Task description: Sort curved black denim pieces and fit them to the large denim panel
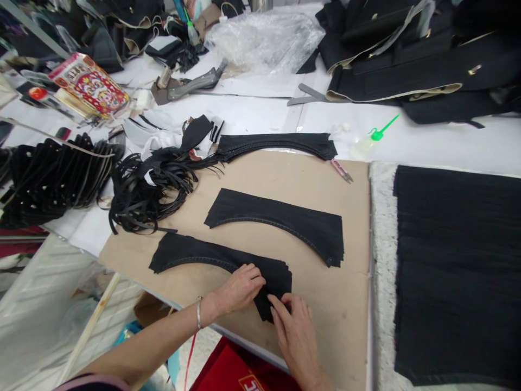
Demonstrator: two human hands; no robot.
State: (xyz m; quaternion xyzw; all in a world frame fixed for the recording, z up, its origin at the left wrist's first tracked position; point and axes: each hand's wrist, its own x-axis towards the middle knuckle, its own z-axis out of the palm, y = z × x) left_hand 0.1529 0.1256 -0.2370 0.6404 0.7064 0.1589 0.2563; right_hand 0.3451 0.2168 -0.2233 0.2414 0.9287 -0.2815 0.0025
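A curved black fabric piece lies on the tan board, close to its front edge. On its inner curve, my left hand has its fingers closed on the edge near the right end. My right hand pinches the same piece at its lower right corner, where the cloth is partly covered by my fingers. Behind it lies a second curved black panel, flat, with stitch-like marks along its curve. Farther back is a stack of similar black panels, beside pink-handled thread snips.
A tan board covers the work surface. Black strips are heaped at left. A green-tipped bottle stands behind the board. Large black cloth lies at right. Scissors, a plastic bag and black goods sit farther back.
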